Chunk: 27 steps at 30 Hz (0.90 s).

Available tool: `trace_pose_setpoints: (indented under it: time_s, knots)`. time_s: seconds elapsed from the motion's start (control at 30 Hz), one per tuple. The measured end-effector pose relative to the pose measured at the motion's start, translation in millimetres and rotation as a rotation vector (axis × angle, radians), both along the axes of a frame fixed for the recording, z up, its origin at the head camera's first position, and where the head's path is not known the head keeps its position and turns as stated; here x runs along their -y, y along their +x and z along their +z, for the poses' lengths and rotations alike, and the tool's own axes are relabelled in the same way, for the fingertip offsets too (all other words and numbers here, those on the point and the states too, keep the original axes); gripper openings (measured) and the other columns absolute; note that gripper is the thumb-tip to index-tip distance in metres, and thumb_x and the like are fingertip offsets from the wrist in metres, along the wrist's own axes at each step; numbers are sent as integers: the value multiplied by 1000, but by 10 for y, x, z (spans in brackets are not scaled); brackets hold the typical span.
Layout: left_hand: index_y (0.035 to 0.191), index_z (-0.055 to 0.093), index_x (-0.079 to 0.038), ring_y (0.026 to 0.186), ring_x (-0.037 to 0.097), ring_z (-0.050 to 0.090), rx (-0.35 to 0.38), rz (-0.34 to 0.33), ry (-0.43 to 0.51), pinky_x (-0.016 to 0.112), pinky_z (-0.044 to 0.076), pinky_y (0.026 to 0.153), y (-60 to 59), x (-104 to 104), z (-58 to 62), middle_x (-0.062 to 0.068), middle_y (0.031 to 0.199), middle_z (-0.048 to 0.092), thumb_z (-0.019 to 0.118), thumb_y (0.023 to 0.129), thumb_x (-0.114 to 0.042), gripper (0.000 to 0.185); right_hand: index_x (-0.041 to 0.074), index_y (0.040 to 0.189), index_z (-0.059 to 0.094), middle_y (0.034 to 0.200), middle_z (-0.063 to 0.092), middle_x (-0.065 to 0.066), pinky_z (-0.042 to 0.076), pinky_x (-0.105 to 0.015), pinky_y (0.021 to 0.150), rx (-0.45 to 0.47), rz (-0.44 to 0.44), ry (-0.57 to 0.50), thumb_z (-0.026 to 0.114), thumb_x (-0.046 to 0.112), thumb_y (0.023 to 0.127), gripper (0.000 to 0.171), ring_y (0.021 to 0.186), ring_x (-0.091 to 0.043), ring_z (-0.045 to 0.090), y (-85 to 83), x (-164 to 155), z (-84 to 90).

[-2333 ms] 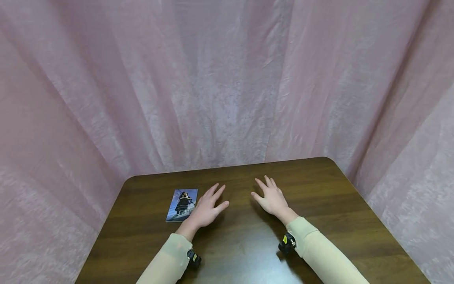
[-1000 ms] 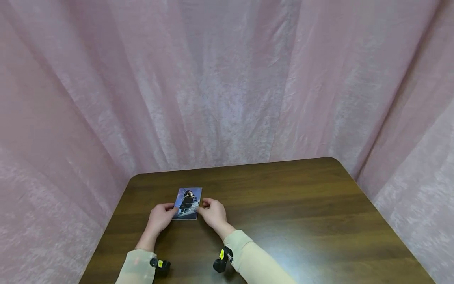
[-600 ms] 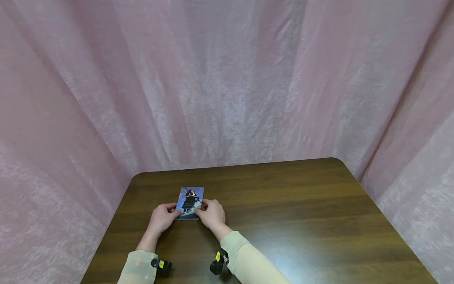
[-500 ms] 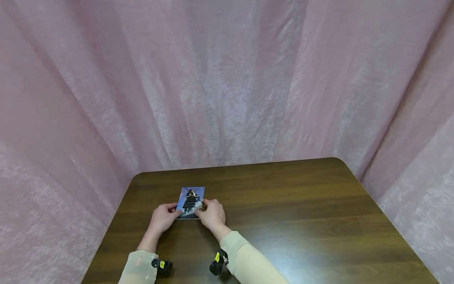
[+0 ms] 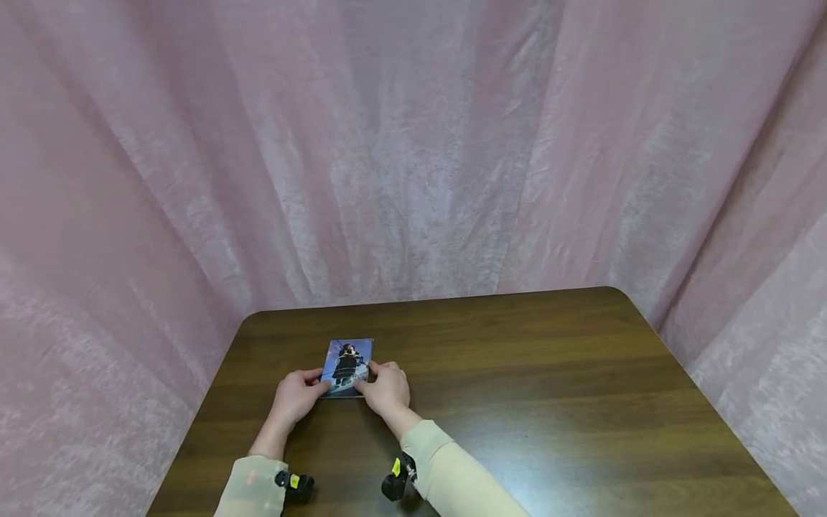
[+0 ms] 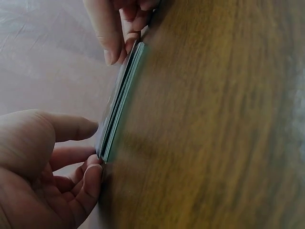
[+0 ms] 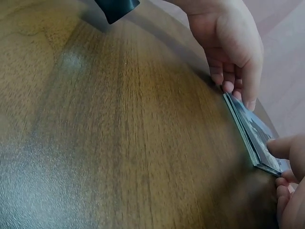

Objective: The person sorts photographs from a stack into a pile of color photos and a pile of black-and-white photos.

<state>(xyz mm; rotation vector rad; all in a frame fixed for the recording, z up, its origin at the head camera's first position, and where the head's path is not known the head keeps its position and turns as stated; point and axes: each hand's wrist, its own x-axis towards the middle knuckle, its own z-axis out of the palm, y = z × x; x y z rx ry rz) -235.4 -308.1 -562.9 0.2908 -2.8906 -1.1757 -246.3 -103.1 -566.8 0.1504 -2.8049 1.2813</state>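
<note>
A thin stack of picture cards (image 5: 349, 357) lies at the left of the table, its top showing a dark figure on blue. My left hand (image 5: 293, 396) grips its left edge, thumb on top and fingers at the side. At the right edge, my right hand (image 5: 388, 391) holds it the same way. In the left wrist view the stack's edge (image 6: 125, 102) shows several thin pale-green layers, the top sheet standing slightly apart. The right wrist view shows the stack (image 7: 245, 129) low over the wood, between left hand (image 7: 231, 43) and right hand (image 7: 291, 157). Fingertips beneath are partly hidden.
The brown wooden table (image 5: 549, 373) has rounded far corners and extends well to the right. Pink curtains (image 5: 413, 158) hang behind its back edge and at both sides. A black wrist camera (image 5: 296, 486) sits on the left sleeve, another wrist camera (image 5: 395, 480) on the right.
Both hands, earlier spread apart above the table, have moved left to the stack and taken its two sides. Over the last half second they stay almost still.
</note>
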Motion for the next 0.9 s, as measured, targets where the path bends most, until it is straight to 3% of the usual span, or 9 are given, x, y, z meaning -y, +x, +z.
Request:
trace_pose_setpoints:
  time_s: [0.4,0.73,0.9]
  knots:
    - [136,70,6,94,29,57,4,23,35,38,45,79,-11,-12,-20,10,99,66,75,99,-23,47,7,131,78,115,72,-15,51,-44,90,-10,6,-19,86,32,87,51,105,-36,64,12,-19,49]
    - [136,69,7,92,27,57,10,29,45,37,44,77,-12,-21,-32,9,96,65,75,99,-22,47,9,129,79,118,74,-17,51,-48,92,-22,-34,-119,85,26,88,45,108,-40,64,14,14,-11]
    - [139,68,5,95,27,57,1,48,78,38,44,81,6,-31,-25,9,100,65,75,100,-22,49,11,130,79,114,76,-11,51,-49,93,-21,-45,-152,84,27,89,44,110,-39,66,13,35,-54]
